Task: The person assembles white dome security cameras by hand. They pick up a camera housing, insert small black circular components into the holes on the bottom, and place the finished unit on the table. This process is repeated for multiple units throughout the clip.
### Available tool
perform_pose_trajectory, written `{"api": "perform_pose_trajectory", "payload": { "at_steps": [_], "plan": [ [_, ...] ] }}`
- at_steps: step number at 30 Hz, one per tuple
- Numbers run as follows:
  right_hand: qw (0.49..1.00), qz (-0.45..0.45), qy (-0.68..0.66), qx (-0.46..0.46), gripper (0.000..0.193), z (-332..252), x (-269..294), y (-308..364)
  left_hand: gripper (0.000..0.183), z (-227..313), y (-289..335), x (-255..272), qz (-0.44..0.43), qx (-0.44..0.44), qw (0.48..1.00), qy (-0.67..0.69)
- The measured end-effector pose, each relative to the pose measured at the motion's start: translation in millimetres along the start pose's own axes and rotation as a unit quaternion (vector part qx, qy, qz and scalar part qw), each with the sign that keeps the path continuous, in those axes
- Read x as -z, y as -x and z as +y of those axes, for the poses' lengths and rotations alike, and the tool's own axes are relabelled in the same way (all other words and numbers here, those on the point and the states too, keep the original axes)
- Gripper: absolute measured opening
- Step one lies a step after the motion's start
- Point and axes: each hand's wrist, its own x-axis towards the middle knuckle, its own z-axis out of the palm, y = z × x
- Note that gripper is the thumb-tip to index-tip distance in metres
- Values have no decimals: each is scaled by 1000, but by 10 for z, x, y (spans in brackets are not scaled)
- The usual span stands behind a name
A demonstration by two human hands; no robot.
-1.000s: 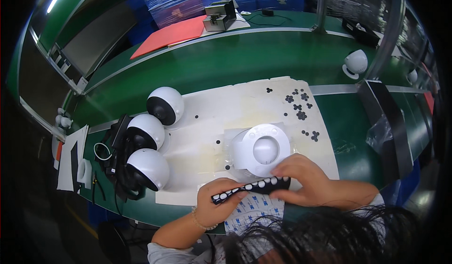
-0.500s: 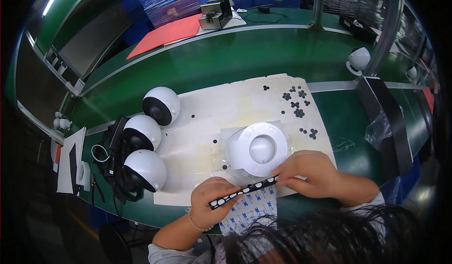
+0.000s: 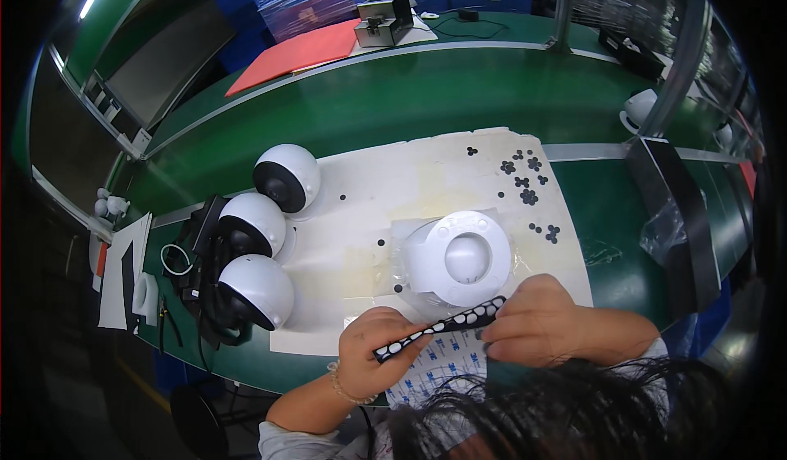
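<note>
Pinches in the left hand (image 3: 377,341), thumb closed down against curled fingers, the near end of a narrow, flat black strip dotted with white rounds (image 3: 447,325). Slants from that pinch up and rightward, spanning the gap between both hands. Curls the right hand (image 3: 533,321) beside the far end, fingers bent well inward; cannot tell whether touching the strip there or only just beside it. Shows a small dark spot at the right fingertips, too small to make out.

Likely to be very light and thin, bending easily and perhaps tacky; best taken by the 2 ends or along the long edges, with little pressure on the middle.

Below the strip, between the hands: a white paper sheet with blue print (image 3: 443,370). Just beyond the grip: a glossy white plastic housing with a ring-shaped base (image 3: 430,263), on translucent plastic film (image 3: 400,232). Farther out, ahead of the right hand: clusters of small, round black discs (image 3: 529,198). Left of the left hand: 3 white ball-shaped devices with black faces (image 3: 258,288).
</note>
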Motion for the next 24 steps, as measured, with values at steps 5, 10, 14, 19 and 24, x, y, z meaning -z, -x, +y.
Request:
{"api": "perform_pose_trajectory", "payload": {
  "at_steps": [5,10,14,19,24],
  "plan": [
    [985,137,-87,-64,20,-35,-279,-154,24,-44,-8,-40,-13,-53,998,-14],
    [985,-38,-134,-99,24,-85,-157,-163,24,-27,-13,-52,-2,-58,998,-25],
    [994,31,-105,-7,34,-131,-251,-32,26,-64,40,-44,-12,-26,998,-56],
    [980,56,-15,-189,57,235,-63,26,29,-61,11,-71,-10,-104,966,-236],
    [870,209,-303,-330,60,489,-89,-102,32,-111,42,-49,-70,-126,949,-280]
  ]
}}
